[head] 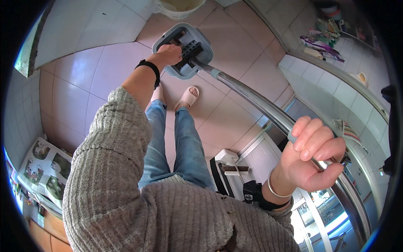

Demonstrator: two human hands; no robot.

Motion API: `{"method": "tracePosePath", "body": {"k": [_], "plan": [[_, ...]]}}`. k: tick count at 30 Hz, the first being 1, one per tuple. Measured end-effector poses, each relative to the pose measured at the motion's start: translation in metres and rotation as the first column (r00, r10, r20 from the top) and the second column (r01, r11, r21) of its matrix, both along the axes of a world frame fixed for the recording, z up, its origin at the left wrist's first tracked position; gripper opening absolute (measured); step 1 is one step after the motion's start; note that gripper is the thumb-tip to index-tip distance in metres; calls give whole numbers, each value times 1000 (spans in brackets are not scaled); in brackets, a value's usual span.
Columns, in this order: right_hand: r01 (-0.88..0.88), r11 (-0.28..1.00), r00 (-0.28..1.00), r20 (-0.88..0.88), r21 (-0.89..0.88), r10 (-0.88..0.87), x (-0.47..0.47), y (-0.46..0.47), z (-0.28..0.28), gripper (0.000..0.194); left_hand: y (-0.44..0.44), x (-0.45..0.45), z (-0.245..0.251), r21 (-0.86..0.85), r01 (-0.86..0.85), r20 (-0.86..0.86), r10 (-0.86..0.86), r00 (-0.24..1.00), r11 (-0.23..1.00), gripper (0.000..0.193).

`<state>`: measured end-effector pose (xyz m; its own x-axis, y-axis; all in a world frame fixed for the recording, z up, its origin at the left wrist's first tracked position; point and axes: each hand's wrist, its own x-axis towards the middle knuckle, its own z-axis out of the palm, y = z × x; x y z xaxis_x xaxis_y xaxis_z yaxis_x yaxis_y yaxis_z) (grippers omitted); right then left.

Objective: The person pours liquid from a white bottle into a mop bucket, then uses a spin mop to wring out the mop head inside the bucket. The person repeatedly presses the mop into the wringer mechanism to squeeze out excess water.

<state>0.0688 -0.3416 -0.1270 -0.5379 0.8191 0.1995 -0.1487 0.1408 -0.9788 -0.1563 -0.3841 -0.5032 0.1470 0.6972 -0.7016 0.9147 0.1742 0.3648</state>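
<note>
At the upper centre, a grey plastic bucket (206, 47) stands on the floor with a black and grey slotted part (192, 50) in it. A shiny metal pole (252, 91) runs from that part down to the lower right. My left hand (170, 54) reaches over the bucket, fingers bent, at the slotted part's left side; its fingertips are hidden, so what it grips cannot be told. My right hand (315, 154) is wrapped around the upper pole, palm towards me, thumb at the lower right.
My feet, in pale slippers (188, 97), stand on pinkish floor tiles just below the bucket. A whitish basin (181, 11) is beyond it. A brush (236, 169) and a white dustpan-like thing (226, 156) are right of my legs. A cloth-covered unit (47, 170) stands at left, a tiled ledge (330, 78) at right.
</note>
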Motion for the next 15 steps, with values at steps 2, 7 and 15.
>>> {"method": "tracePosePath", "body": {"k": [2,7,15], "plan": [[12,1000,1000,-11,-11,-12,-1,-2,1,34,0,1,1,-5,-9,-1,9,1000,1000,35],[179,984,984,-14,9,-179,-20,0,-2,39,-4,-1,6,27,-68,17,68,998,997,35],[272,961,957,93,45,-275,-47,16,6,35,-15,47,-1,278,-158,-250,230,940,948,47]]}}
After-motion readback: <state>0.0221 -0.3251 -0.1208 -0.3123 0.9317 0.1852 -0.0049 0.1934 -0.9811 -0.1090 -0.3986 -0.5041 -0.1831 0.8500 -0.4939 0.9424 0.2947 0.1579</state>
